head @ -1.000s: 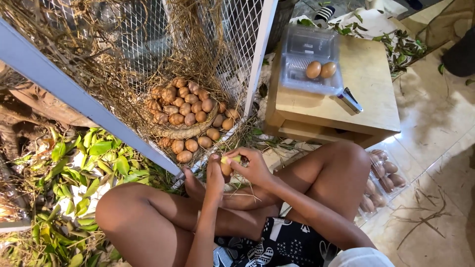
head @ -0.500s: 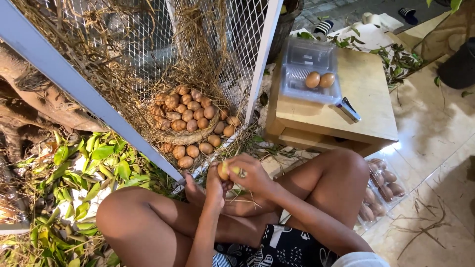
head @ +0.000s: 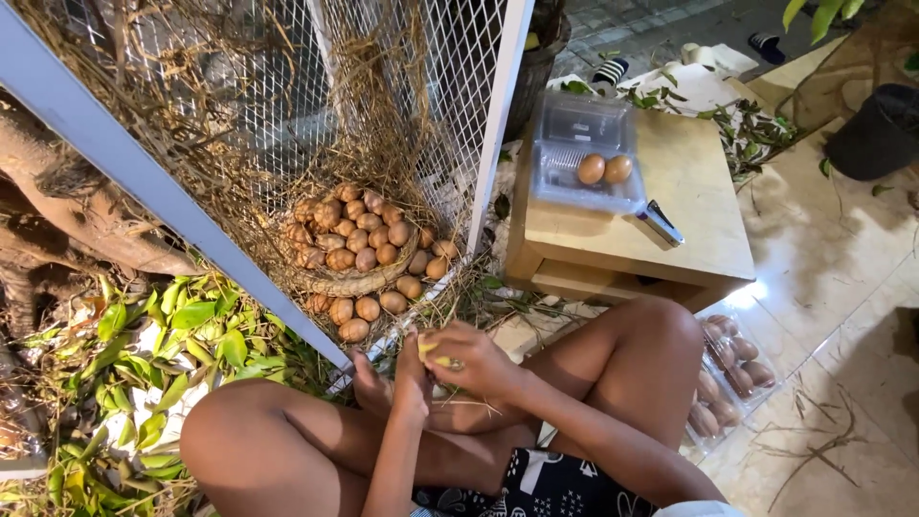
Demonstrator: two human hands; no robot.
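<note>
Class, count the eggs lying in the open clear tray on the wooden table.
2: both eggs lie side by side, touching, at the tray's right end, on the table. None seems hidden.

Head camera looks steeply down, close above the lap.
</note>
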